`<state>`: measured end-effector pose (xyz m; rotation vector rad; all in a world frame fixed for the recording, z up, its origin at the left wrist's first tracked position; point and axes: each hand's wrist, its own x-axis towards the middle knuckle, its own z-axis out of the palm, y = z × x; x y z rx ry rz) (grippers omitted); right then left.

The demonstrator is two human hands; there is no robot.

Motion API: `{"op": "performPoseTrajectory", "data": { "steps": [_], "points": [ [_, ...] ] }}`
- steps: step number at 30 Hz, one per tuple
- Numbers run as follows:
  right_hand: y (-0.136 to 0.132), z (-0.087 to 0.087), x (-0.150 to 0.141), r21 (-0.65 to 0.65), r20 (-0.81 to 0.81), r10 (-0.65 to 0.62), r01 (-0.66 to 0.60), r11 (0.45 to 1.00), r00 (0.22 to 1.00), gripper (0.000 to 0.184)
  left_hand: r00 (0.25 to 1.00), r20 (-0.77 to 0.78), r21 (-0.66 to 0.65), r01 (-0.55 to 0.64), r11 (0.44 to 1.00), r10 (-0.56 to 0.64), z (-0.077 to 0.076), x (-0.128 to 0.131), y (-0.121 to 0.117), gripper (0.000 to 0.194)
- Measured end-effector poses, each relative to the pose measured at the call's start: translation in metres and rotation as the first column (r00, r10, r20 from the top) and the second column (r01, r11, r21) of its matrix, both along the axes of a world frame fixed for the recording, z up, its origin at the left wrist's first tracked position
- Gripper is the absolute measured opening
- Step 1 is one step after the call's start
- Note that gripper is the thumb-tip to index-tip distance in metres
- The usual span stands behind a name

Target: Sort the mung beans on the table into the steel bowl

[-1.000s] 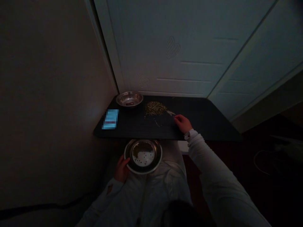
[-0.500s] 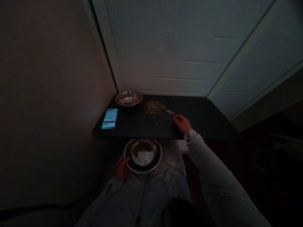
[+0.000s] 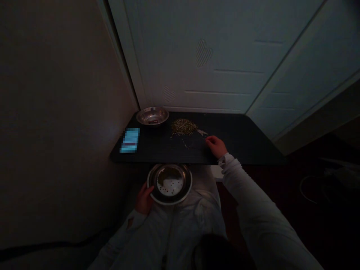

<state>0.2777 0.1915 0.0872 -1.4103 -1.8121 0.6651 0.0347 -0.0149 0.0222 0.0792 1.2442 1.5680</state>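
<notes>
My left hand (image 3: 144,198) grips the rim of a round metal bowl (image 3: 189,187) on my lap, the thumb over the edge. Small dark green grains (image 3: 165,176) lie inside it, mostly toward its far left. Over the dark table (image 3: 239,142), my right hand (image 3: 216,146) is closed with its fingertips pinched together; whatever they hold is too small and dim to make out. Just beyond those fingertips is a mixed pile of green and pale grains (image 3: 184,126), with a short pale strip of grains (image 3: 201,132) trailing from its right side.
A second metal bowl (image 3: 152,116) with a label inside stands at the table's back left. In front of it lies a phone (image 3: 130,140) with a blurred bright screen. A white door with heart patterns (image 3: 204,54) rises behind the table, and a wall (image 3: 70,131) closes off the left.
Both hands stay almost where they were, the left on the bowl and the right pinched over the table. The view has shifted very slightly.
</notes>
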Motion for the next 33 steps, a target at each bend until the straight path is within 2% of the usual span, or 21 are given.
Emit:
{"op": "performPoseTrajectory", "data": {
  "steps": [5, 12, 16, 22, 33],
  "points": [
    [0.004, -0.005, -0.003, 0.013, -0.008, 0.023, -0.023, 1.000, 1.000, 0.019, 1.000, -0.008, 0.018, 0.017, 1.000, -0.017, -0.001, -0.001, -0.001, 0.040],
    [0.000, -0.001, -0.002, -0.005, 0.006, 0.027, -0.027, 1.000, 1.000, 0.019, 1.000, -0.019, 0.017, 0.001, 1.000, -0.001, -0.010, -0.004, -0.002, 0.037],
    [0.000, -0.003, 0.001, -0.022, -0.002, 0.051, -0.051, 0.998, 0.999, 0.019, 1.000, 0.002, 0.056, 0.026, 0.998, -0.026, -0.009, -0.002, -0.001, 0.040],
    [0.001, -0.007, 0.001, -0.006, -0.020, 0.078, -0.078, 0.997, 0.997, 0.019, 1.000, 0.007, 0.040, 0.028, 0.999, -0.028, -0.006, -0.001, -0.002, 0.040],
    [-0.021, -0.005, -0.003, -0.016, 0.003, 0.119, -0.119, 0.993, 0.993, 0.021, 1.000, -0.011, 0.033, 0.013, 0.999, -0.013, -0.004, 0.000, -0.002, 0.035]
  ]
}}
